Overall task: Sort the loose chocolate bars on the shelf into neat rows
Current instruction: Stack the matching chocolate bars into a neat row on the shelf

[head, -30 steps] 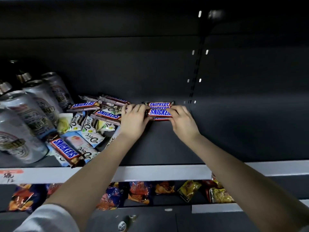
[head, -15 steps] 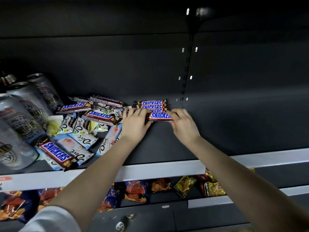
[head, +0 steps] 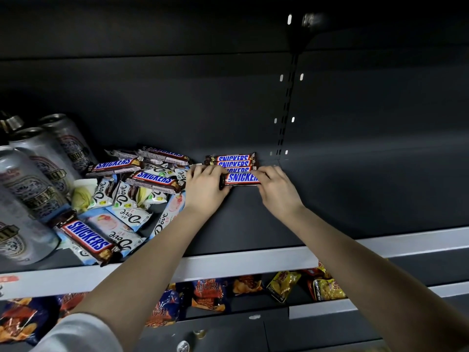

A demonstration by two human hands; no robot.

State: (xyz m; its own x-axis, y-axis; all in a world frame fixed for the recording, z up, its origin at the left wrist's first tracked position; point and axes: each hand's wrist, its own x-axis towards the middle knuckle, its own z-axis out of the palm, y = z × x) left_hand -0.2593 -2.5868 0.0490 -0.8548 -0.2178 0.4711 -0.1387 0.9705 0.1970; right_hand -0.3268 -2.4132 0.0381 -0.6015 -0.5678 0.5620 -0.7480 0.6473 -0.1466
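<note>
i hold one chocolate bar (head: 241,178) end to end between my hands, flat on the shelf (head: 253,224), touching the front of the row of bars (head: 232,160) already lined up at the back. my left hand (head: 206,185) curls its fingers over the bar's left end, and my right hand (head: 275,185) pinches the right end. the label shows in the gap between them. i judge this two-ended grip is for squaring it against the row. the loose pile (head: 127,194) lies left of the row, mostly unsorted.
</note>
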